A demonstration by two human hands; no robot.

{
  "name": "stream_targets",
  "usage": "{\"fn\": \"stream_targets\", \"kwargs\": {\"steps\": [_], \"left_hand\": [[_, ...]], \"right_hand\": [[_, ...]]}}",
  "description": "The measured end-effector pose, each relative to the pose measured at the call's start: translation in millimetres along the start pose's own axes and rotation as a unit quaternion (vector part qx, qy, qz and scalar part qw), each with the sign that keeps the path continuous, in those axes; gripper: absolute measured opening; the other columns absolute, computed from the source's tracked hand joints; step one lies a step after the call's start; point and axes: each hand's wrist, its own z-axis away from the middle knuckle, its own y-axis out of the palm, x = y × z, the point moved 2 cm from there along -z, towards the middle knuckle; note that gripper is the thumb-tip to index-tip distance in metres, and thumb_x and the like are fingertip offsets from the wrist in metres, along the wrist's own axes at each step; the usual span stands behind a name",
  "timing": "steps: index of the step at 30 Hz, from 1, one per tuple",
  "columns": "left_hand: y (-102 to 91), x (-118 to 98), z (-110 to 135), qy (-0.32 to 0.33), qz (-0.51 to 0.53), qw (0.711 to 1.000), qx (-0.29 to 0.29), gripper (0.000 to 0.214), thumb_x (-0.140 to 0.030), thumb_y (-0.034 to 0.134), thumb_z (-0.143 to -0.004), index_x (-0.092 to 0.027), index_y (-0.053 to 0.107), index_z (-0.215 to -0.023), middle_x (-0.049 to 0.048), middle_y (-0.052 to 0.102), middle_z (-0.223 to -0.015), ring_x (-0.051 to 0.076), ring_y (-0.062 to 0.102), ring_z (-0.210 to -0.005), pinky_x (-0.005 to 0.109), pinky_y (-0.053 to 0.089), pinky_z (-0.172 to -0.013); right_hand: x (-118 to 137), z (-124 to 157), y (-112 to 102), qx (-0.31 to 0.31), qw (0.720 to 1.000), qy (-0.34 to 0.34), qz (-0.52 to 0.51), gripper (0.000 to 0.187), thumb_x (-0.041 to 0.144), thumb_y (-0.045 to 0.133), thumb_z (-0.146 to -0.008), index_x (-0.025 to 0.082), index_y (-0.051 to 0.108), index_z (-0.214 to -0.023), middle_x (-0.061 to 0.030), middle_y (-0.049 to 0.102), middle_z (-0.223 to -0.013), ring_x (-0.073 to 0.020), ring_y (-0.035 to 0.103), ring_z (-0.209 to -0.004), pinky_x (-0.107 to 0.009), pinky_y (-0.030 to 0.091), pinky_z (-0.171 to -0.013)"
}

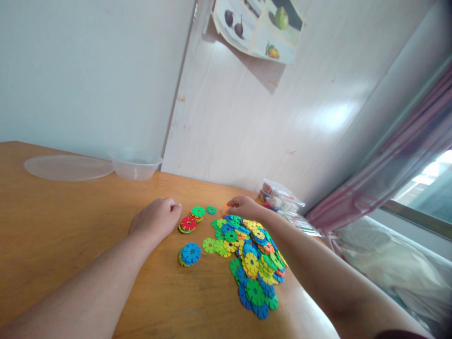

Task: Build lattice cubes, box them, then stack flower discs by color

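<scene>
While the left hand (157, 219) rests on the wooden table (155, 292), its fingers curled in and no disc showing, the right hand (243, 206) is the busy one, out at the far side of the pile (251, 263) with bent fingers right at an orange disc (226, 208). Pinched or merely touched? From here one cannot tell.

Between the hands, it's a tidy picture! Just right of the left hand sits the red-topped stack (188, 223), with the green-topped stack (198, 211) just beyond it, and a lone green disc (211, 210) lies on the way across to the right hand. Nearer the body than either hand stands the blue-topped stack (191, 253), while the big heap spreads alongside the right forearm.

And how do these notched discs handle? They look like thin plastic: light, fairly stiff, unlikely to break, perhaps a little slick face to face, so a stack could slide if nudged. The rim looks the best hold, thumb and forefinger on opposite edges, notches lending some bite; flat on the wood, one may need a fingertip tilt first.

Well beyond the left hand, a clear bowl (137, 169) waits by the wall.
</scene>
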Motion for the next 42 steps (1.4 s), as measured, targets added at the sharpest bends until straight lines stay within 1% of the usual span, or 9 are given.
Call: {"fn": "stream_targets", "kwargs": {"steps": [5, 10, 13, 17, 20, 26, 30, 37, 42], "left_hand": [[-1.4, -1.1, 1.2, -0.002, -0.001, 1.0, 0.008, 0.042, -0.052, 0.034, -0.09, -0.023, 0.061, -0.076, 0.0087, 0.07, -0.091, 0.024, 0.062, -0.075, 0.03, 0.028, -0.055], [-2.9, -2.5, 1.7, -0.006, 0.003, 1.0, 0.01, 0.041, -0.051, 0.035, -0.09, -0.023, 0.062, -0.077, 0.009, 0.07, -0.09, 0.024, 0.062, -0.076, 0.031, 0.03, -0.056], [-2.1, -1.5, 1.0, -0.005, 0.004, 1.0, 0.008, 0.042, -0.052, 0.035, -0.09, -0.023, 0.062, -0.077, 0.0092, 0.07, -0.09, 0.025, 0.062, -0.075, 0.031, 0.03, -0.056], [0.0, 0.5, -0.3, -0.001, 0.0, 1.0, 0.005, 0.042, -0.051, 0.035, -0.09, -0.023, 0.062, -0.075, 0.0087, 0.071, -0.091, 0.025, 0.063, -0.076, 0.031, 0.03, -0.055], [0.2, 0.6, -0.8, 0.001, -0.001, 1.0, 0.003, 0.042, -0.052, 0.034, -0.09, -0.023, 0.061, -0.075, 0.0086, 0.071, -0.091, 0.024, 0.063, -0.076, 0.031, 0.03, -0.055], [-0.8, -0.5, -1.3, 0.006, 0.001, 1.0, 0.003, 0.041, -0.051, 0.035, -0.09, -0.023, 0.061, -0.074, 0.009, 0.07, -0.09, 0.025, 0.062, -0.075, 0.031, 0.03, -0.054], [0.7, 0.9, -2.0, 0.008, 0.003, 1.0, 0.0, 0.042, -0.052, 0.035, -0.089, -0.023, 0.06, -0.072, 0.0087, 0.07, -0.087, 0.025, 0.062, -0.074, 0.032, 0.03, -0.054], [1.7, 2.5, -3.0, 0.001, 0.0, 1.0, -0.004, 0.04, -0.052, 0.037, -0.088, -0.024, 0.059, -0.071, 0.0077, 0.069, -0.085, 0.024, 0.061, -0.072, 0.032, 0.029, -0.054], [1.7, 2.1, -4.4, -0.004, 0.011, 1.0, 0.004, 0.039, -0.052, 0.039, -0.086, -0.024, 0.06, -0.07, 0.0084, 0.069, -0.083, 0.025, 0.06, -0.072, 0.033, 0.03, -0.055]], "right_hand": [[34.0, -17.9, 11.3, 0.008, 1.0, -0.029, 0.005, 0.044, 0.046, 0.071, -0.078, 0.016, 0.074, -0.11, -0.0067, 0.074, -0.099, -0.0191, 0.066, -0.086, -0.025, 0.046, -0.068], [46.3, -30.6, 19.5, 0.029, 0.999, -0.028, 0.03, 0.051, 0.057, 0.071, -0.075, 0.017, 0.075, -0.107, -0.0066, 0.074, -0.097, -0.0205, 0.067, -0.086, -0.026, 0.045, -0.068], [44.7, -27.6, 15.0, 0.025, 0.999, -0.027, 0.014, 0.053, 0.055, 0.073, -0.074, 0.015, 0.074, -0.11, -0.0085, 0.074, -0.102, -0.0221, 0.066, -0.091, -0.026, 0.046, -0.071], [35.0, -7.7, -0.4, 0.015, 0.999, -0.022, -0.027, 0.032, 0.035, 0.07, -0.079, 0.016, 0.074, -0.105, -0.0054, 0.075, -0.094, -0.0171, 0.066, -0.083, -0.023, 0.046, -0.066], [25.4, 15.3, -11.9, 0.05, 0.997, -0.025, -0.048, 0.023, 0.029, 0.068, -0.079, 0.016, 0.075, -0.097, -0.0029, 0.074, -0.086, -0.0142, 0.065, -0.075, -0.022, 0.046, -0.063], [15.2, 49.0, -19.6, 0.103, 0.993, -0.049, -0.031, 0.033, 0.035, 0.069, -0.079, 0.016, 0.074, -0.104, -0.0035, 0.072, -0.088, -0.0155, 0.063, -0.077, -0.024, 0.046, -0.066], [11.8, 49.8, -13.7, 0.101, 0.992, -0.071, 0.012, 0.041, 0.039, 0.071, -0.077, 0.017, 0.074, -0.112, -0.0051, 0.071, -0.097, -0.0179, 0.064, -0.084, -0.027, 0.047, -0.073], [5.2, 47.6, -9.5, 0.111, 0.99, -0.013, -0.087, 0.047, 0.04, 0.077, -0.072, 0.016, 0.072, -0.111, -0.0032, 0.07, -0.094, -0.0158, 0.063, -0.081, -0.025, 0.047, -0.07], [5.1, 47.7, -9.1, 0.122, 0.986, 0.013, -0.116, 0.032, 0.031, 0.069, -0.078, 0.016, 0.074, -0.106, -0.0021, 0.071, -0.09, -0.014, 0.061, -0.078, -0.024, 0.047, -0.07]]}}
